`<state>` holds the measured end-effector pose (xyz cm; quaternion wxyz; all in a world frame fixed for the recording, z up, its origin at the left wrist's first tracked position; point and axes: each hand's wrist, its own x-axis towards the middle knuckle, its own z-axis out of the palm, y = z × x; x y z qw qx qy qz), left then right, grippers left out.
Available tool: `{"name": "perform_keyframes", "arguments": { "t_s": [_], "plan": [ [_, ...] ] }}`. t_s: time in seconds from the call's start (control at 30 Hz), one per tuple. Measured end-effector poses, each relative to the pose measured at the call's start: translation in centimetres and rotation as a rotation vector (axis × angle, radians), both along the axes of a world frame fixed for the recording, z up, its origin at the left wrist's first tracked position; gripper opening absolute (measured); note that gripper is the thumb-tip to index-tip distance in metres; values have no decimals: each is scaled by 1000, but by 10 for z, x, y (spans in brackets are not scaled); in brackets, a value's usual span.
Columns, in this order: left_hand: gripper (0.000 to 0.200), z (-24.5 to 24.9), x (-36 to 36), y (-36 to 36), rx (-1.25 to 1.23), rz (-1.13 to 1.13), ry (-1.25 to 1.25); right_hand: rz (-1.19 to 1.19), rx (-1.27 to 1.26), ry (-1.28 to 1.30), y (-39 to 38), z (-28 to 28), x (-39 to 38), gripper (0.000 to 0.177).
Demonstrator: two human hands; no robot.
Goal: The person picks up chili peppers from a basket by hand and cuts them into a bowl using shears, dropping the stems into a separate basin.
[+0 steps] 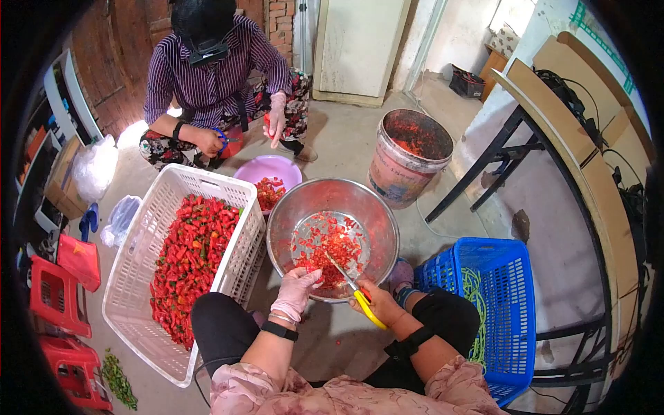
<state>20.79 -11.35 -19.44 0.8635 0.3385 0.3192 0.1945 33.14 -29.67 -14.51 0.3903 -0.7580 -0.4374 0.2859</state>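
Note:
A wide steel basin (380,228) stands before my knees, with chopped red peppers (325,238) spread over its bottom. My right hand (377,303) grips yellow-handled scissors (368,311) at the basin's near rim; their blades point down into it, over the pepper pieces. Beside them, my left hand (296,293), in a thin pale glove, is over the near left rim with its fingers pinched together. What it holds, if anything, I cannot make out. On the left, a white plastic crate (131,283) holds a heap of whole red peppers (194,263).
Opposite, a person (214,76) holds blue-handled scissors (221,140) and a red pepper (267,124) above a pink bowl (280,168). A stained bucket (401,173) stands behind the basin. At right are a blue crate (512,297) and a table (588,187); red stools (55,294) stand left.

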Motion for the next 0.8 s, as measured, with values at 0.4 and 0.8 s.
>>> {"name": "perform_keyframes", "arguments": {
  "t_s": [0.4,0.8],
  "plan": [
    [13,13,2,-15,130,-195,94,95,-156,-214,1,-2,-8,57],
    [32,4,4,-20,-9,64,63,29,-55,-244,-1,-17,-2,55]
  ]
}}
